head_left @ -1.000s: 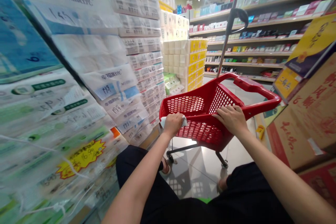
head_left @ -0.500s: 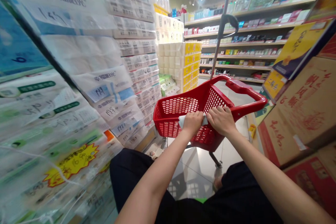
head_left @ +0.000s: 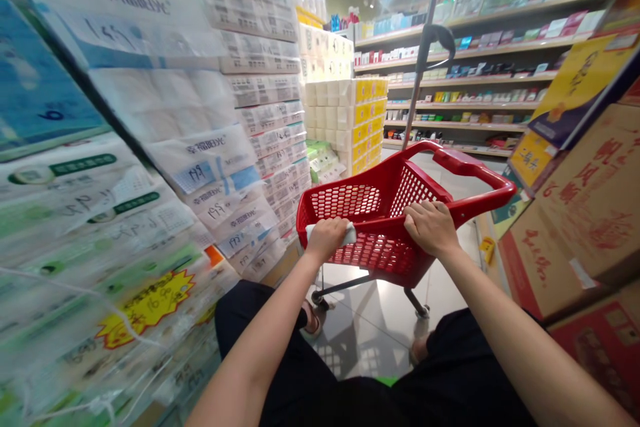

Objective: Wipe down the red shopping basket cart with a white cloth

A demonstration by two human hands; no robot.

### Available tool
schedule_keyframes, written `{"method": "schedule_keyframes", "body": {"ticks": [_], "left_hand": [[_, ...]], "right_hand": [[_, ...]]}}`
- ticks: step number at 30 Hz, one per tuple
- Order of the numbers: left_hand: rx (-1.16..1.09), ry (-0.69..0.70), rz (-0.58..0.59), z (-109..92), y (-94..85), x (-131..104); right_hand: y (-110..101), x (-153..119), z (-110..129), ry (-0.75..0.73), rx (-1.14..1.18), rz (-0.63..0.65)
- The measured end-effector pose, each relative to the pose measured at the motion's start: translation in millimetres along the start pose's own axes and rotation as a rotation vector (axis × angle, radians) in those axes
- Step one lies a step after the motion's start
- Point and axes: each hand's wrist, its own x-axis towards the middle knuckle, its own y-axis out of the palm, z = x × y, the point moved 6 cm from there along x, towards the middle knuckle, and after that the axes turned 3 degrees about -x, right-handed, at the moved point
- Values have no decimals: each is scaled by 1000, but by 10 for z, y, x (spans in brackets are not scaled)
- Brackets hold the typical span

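A red plastic shopping cart (head_left: 385, 265) with a perforated basket stands sideways in front of me. My left hand (head_left: 327, 239) is closed around a white cloth (head_left: 350, 234), pressing it over the basket's near top rim toward the left end. Farther right, my right hand (head_left: 431, 227) grips the same rim close to the cart's handle (head_left: 480, 188), fingers curled over the edge. Nothing shows inside the part of the basket I can see. A grey pole with a dark hook (head_left: 434, 43) rises behind the cart.
Wrapped tissue packs (head_left: 205, 173) are stacked high on my left. Cardboard boxes (head_left: 600, 207) line the right side. Shelves of small goods (head_left: 465, 80) stand at the back, with yellow and white packs (head_left: 367, 123) before them. Cart wheels rest on the tiled floor (head_left: 370, 330).
My left hand has slid the cloth leftward along the rim, away from my right hand. My right hand stays on the rim. The view has shifted slightly.
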Motion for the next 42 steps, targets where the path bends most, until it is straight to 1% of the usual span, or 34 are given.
{"method": "schedule_keyframes", "body": {"ticks": [4, 6, 8, 11, 14, 17, 20, 23, 25, 27, 29, 30, 32, 38, 42], "left_hand": [[5, -68, 13, 459, -33, -331], [-8, -75, 12, 610, -38, -448], [-14, -69, 7, 678, -36, -511], [18, -82, -12, 656, -40, -508], [60, -88, -29, 515, -54, -416], [64, -41, -40, 257, -55, -237], [34, 15, -47, -109, -17, 26], [-6, 34, -75, -519, 36, 323], [-30, 38, -97, -749, 63, 487], [-46, 43, -107, -891, 76, 584], [-51, 61, -103, -924, 75, 594], [-50, 71, -95, -899, 70, 567], [-38, 84, -77, -782, 51, 458], [30, 57, -36, -244, -32, -51], [32, 29, -29, 41, -75, -344]], "right_hand": [[6, 5, -16, -3, 1, -16], [8, 12, -12, -7, -2, -26], [7, 22, -1, -6, -11, -40], [8, 37, 21, 5, -29, -52], [14, 49, 37, 22, -39, -57], [15, 55, 48, 38, -42, -68], [9, 60, 74, 40, -34, -77], [2, 62, 106, 37, -35, -78], [2, 61, 116, 31, -42, -76], [5, 55, 105, 22, -44, -75], [12, 45, 71, 13, -40, -73], [16, 38, 47, 11, -38, -73], [28, 23, -6, 10, -37, -71], [81, -14, -173, 4, -59, -49], [139, -7, -283, -27, -59, -12]]}}
